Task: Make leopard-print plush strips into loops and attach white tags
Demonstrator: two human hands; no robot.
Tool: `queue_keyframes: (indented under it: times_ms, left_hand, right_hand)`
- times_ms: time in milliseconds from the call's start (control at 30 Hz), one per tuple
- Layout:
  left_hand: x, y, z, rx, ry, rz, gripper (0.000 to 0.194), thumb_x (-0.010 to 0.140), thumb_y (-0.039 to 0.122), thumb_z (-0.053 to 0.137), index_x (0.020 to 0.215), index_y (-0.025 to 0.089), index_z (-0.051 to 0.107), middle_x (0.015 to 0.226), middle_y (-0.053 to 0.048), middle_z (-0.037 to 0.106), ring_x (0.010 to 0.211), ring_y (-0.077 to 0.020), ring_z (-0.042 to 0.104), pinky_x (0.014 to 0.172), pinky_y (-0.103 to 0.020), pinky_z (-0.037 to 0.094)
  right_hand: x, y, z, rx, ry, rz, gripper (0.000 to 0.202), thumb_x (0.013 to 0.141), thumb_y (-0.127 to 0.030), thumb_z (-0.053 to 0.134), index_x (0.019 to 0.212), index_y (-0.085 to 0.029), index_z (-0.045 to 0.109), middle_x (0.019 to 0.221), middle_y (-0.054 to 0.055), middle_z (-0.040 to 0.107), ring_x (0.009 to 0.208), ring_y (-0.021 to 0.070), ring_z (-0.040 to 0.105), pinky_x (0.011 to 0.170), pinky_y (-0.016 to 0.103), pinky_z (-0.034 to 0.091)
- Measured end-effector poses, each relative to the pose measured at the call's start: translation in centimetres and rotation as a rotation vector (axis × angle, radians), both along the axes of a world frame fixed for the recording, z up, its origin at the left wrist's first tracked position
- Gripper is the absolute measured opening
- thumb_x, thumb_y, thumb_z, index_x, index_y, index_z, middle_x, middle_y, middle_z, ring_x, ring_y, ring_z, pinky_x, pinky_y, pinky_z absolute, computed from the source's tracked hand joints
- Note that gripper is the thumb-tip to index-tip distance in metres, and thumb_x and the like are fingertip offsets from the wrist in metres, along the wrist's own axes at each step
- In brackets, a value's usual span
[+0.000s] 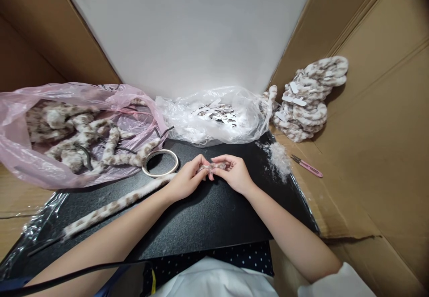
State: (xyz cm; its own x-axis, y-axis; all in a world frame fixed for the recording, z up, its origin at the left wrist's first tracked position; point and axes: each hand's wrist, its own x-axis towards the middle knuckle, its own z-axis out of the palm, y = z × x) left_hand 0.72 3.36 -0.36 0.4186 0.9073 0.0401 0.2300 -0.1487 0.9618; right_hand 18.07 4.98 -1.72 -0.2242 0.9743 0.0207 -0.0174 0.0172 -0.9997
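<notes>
Over the black work surface [214, 216], my left hand [187, 178] and my right hand [236, 174] meet, both closed on one end of a spotted furry strip [124, 201]. From my left hand the strip runs down to the left, with a thin dark cord or rod [45, 245] sticking out of its far end. Fingers partly hide the pinched fur between the hands. A roll of masking tape [160, 163] lies just left of my left hand.
At left, a pink plastic bag [20, 131] holds several furry strips with dark cords. A clear bag [187, 129] of white paper labels stands at the back. Right are loose fluff [280, 158], pink thread snips [308, 167] and bundled furry strips [311, 96]. Cardboard walls [375, 109] flank the surface.
</notes>
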Motion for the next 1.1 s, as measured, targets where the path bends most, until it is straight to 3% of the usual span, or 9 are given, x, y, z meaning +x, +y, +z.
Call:
queue_keyframes:
  times_ms: [167,300,467,567,767,900,1100]
  left_hand:
    - [0.2,0.0,0.1,0.057,0.082,0.034,0.021,0.096,0.039,0.037,0.091,0.020,0.044,0.070,0.002,0.053,0.062,-0.0140,0.049,0.059,-0.025,0.038]
    - [0.8,-0.4,0.3,0.124,0.267,0.092,0.026,0.096,0.045,0.034,0.099,0.020,0.041,0.077,-0.002,0.060,0.069,-0.0200,0.057,0.063,-0.029,0.039]
    - [1.4,-0.9,0.6,0.142,0.540,0.112,0.032,0.097,0.047,0.027,0.088,0.022,0.046,0.076,-0.007,0.065,0.070,-0.0257,0.062,0.060,-0.030,0.035]
    - [1.2,-0.9,0.8,0.159,0.542,0.094,0.036,0.098,0.042,0.024,0.083,0.021,0.050,0.075,-0.006,0.065,0.070,-0.0243,0.061,0.061,-0.030,0.035]
    - [0.9,-0.5,0.8,0.196,0.399,0.165,0.037,0.097,0.040,0.026,0.069,0.022,0.041,0.060,0.000,0.053,0.058,-0.0185,0.051,0.056,-0.028,0.033]
    - [0.8,-0.5,0.6,0.202,0.403,0.148,0.036,0.096,0.039,0.026,0.067,0.022,0.040,0.057,0.001,0.049,0.055,-0.0173,0.048,0.056,-0.029,0.032]
    - [0.7,-0.5,0.4,0.193,0.356,0.092,0.037,0.097,0.040,0.025,0.067,0.022,0.039,0.058,0.001,0.047,0.056,-0.0168,0.046,0.056,-0.028,0.032]
  right_hand:
    - [-0.2,-0.2,0.0,0.093,-0.089,-0.033,0.028,0.065,-0.023,0.076,0.092,-0.018,0.070,0.078,0.005,0.074,0.069,0.0183,0.069,0.066,0.029,0.054]
    - [-0.3,-0.6,0.4,0.206,-0.127,-0.077,0.022,0.070,-0.020,0.072,0.091,-0.019,0.069,0.077,0.004,0.073,0.070,0.0188,0.069,0.065,0.028,0.053]
    - [-0.2,-1.1,1.0,0.384,-0.225,-0.074,0.020,0.073,-0.014,0.065,0.091,-0.021,0.069,0.081,0.003,0.073,0.072,0.0178,0.069,0.068,0.028,0.054]
    - [-0.2,-1.2,1.1,0.419,-0.278,-0.055,0.015,0.075,-0.017,0.065,0.089,-0.021,0.069,0.083,0.003,0.073,0.073,0.0179,0.068,0.069,0.028,0.054]
    - [0.3,-0.7,1.4,0.344,-0.174,-0.054,0.034,0.067,-0.023,0.076,0.100,-0.022,0.066,0.098,0.005,0.070,0.079,0.0168,0.067,0.070,0.028,0.056]
    - [0.6,-0.4,1.6,0.199,-0.125,-0.033,0.026,0.066,-0.031,0.078,0.088,-0.020,0.070,0.078,0.004,0.070,0.066,0.0159,0.066,0.060,0.027,0.055]
    - [-0.1,-0.5,1.3,0.048,0.052,0.012,0.025,0.060,-0.037,0.083,0.073,-0.019,0.073,0.073,0.004,0.072,0.067,0.0190,0.068,0.068,0.033,0.058]
